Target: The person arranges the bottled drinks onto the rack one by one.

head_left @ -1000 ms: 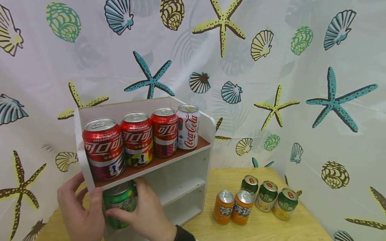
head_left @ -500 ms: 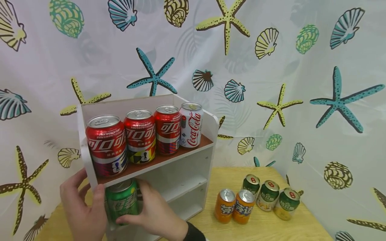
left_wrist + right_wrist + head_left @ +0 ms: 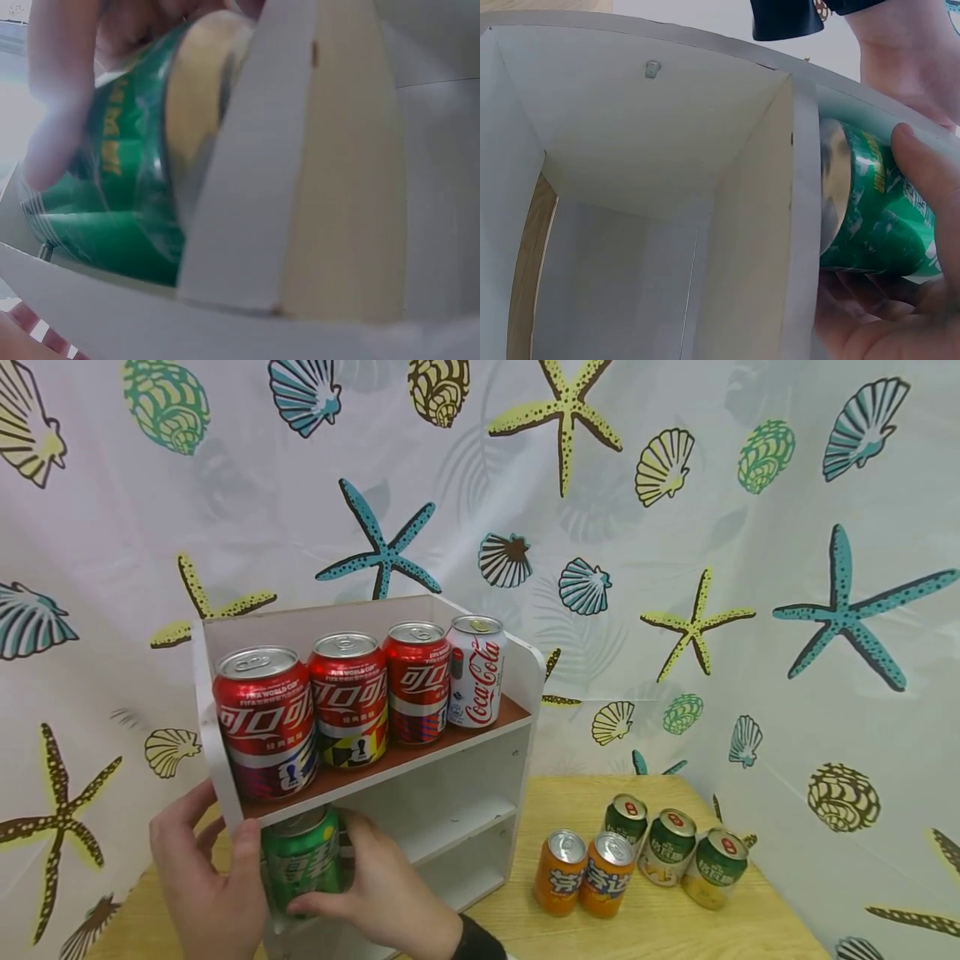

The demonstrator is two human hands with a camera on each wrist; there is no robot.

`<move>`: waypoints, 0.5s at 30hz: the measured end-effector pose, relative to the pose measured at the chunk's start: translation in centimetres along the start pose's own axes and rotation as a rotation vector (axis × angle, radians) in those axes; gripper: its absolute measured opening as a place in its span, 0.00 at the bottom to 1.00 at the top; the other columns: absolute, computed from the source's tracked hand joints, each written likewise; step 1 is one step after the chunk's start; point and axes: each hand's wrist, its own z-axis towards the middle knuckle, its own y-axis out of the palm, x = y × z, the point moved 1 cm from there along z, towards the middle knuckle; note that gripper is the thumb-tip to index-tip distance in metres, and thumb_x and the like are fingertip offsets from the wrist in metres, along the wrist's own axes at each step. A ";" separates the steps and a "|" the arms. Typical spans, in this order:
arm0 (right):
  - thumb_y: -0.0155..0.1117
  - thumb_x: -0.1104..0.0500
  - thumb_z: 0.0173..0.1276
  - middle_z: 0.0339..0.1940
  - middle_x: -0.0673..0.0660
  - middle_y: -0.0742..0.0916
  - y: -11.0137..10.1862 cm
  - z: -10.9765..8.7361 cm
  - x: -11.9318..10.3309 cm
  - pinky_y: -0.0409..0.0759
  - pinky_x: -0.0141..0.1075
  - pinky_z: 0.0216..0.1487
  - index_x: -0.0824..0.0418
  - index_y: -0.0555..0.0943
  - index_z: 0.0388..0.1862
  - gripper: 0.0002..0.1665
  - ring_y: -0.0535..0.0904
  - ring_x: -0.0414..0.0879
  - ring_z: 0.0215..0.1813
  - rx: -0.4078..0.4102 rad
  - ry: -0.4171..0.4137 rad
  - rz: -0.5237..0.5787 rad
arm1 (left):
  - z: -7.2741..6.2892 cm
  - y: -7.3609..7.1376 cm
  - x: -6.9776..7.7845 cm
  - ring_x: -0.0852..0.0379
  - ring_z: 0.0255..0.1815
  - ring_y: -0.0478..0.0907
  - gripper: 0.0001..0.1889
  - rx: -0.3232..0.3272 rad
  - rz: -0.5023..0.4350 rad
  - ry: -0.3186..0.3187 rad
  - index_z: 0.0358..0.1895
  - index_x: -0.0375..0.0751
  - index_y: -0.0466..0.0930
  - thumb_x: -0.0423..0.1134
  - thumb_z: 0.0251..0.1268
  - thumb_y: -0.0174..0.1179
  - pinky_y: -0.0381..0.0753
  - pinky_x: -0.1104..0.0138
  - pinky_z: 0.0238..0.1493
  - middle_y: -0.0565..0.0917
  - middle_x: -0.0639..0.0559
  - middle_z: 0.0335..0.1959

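Observation:
A green soda can [image 3: 306, 860] stands on the middle level of a white shelf unit [image 3: 212, 727], at its left end. My right hand [image 3: 393, 889] grips this can, thumb across its front and fingers round its far side. The right wrist view shows the can [image 3: 885, 202] close to the unit's side panel, its metal end near the board above. At the left, my left hand [image 3: 206, 877] holds the side panel, with its thumb at the front edge and fingers behind. The can [image 3: 127, 217] also fills part of the left wrist view.
Red cola cans [image 3: 262, 722] and a white cola can [image 3: 476, 672] line the top shelf. Two orange soda cans [image 3: 561, 872] and several green-topped cans [image 3: 666, 847] stand on the wooden table [image 3: 517, 918] at right. A patterned curtain [image 3: 450, 460] hangs behind.
The green can and my right hand have shifted slightly within the shelf, with the can showing more upright. The head view has turned a little. My left hand keeps its hold on the panel.

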 end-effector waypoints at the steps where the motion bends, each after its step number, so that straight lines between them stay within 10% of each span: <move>1: 0.82 0.48 0.57 0.62 0.48 0.81 0.1 0.0 0.0 0.78 0.27 0.60 0.53 0.68 0.73 0.48 0.77 0.32 0.60 0.004 -0.006 0.001 | 0.0 0.0 0.0 0.67 0.66 0.65 0.26 0.000 -0.002 -0.002 0.70 0.31 0.68 0.31 0.70 0.54 0.67 0.74 0.56 0.66 0.70 0.63; 15: 0.77 0.45 0.62 0.70 0.49 0.76 -0.7 -1.0 0.3 0.77 0.29 0.63 0.47 0.60 0.79 0.52 0.74 0.36 0.67 -0.042 0.045 0.029 | 0.0 -0.2 -0.2 0.65 0.67 0.64 0.26 -0.011 -0.001 0.007 0.72 0.33 0.67 0.34 0.72 0.54 0.69 0.74 0.57 0.66 0.69 0.64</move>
